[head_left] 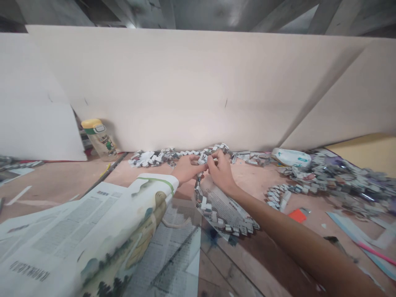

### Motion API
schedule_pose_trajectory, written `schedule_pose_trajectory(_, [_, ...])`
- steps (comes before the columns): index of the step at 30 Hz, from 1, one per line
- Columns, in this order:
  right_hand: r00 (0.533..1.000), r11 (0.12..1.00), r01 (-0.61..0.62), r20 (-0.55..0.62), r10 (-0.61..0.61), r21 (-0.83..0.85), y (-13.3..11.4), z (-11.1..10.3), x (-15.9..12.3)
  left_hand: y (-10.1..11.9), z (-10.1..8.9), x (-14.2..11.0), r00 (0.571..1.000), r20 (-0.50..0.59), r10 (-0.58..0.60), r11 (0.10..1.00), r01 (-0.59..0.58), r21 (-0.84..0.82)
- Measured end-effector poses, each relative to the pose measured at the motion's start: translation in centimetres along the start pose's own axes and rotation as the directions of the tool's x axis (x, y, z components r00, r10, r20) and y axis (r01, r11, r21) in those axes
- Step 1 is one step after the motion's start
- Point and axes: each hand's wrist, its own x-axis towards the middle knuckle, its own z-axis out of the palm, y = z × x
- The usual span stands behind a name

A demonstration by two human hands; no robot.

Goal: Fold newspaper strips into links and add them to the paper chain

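In the middle of the head view, a long zigzag chain of folded newsprint strips (210, 212) hangs down from between my hands and curves to the right over a printed sheet. My left hand (185, 170), in a white sleeve with a painted landscape, pinches the chain between thumb and fingers. Close against it, my right hand (221, 170) has thumb and forefinger closed on the same part of the chain. The fingertips nearly meet and partly hide the folds there. More folded paper chain (154, 157) lies behind my hands, along the foot of the pale board.
A tall pale board (198, 90) stands across the back. A bottle with a yellow lid (102, 140) leans at left. Printed paper sheets (93, 210) cover the left front. At right lie a heap of folded paper chains (337, 177), a white soft packet (292, 158) and an orange piece (297, 215).
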Motion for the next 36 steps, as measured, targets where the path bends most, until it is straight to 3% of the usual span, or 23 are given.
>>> schedule_pose_trajectory(7, [0.998, 0.997, -0.052, 0.018, 0.053, -0.054, 0.6, 0.3, -0.1, -0.7, -0.1, 0.2, 0.986, -0.089, 0.143, 0.939, -0.107, 0.326])
schedule_pose_trajectory(13, [0.996, 0.996, -0.084, 0.013, 0.085, -0.043, 1.2, 0.7, -0.1, -0.5, -0.1, 0.1, 0.954, -0.13, 0.269, 0.795, -0.144, 0.59])
schedule_pose_trajectory(18, [0.996, 0.996, -0.072, 0.055, 0.075, -0.05, 1.2, 0.9, -0.3, 0.0, -0.2, -0.4, 0.943, -0.123, 0.308, 0.667, -0.122, 0.735])
schedule_pose_trajectory(28, [0.99, 0.997, 0.012, 0.143, -0.001, -0.076, 1.1, 0.2, 0.4, 0.5, -0.4, -0.8, 0.946, -0.085, 0.311, 0.5, -0.087, 0.862])
schedule_pose_trajectory(36, [0.998, 1.0, -0.014, 0.068, 0.015, -0.024, 1.7, 0.9, -0.1, 0.1, -0.5, -0.7, 0.946, -0.069, 0.317, 0.535, -0.118, 0.837])
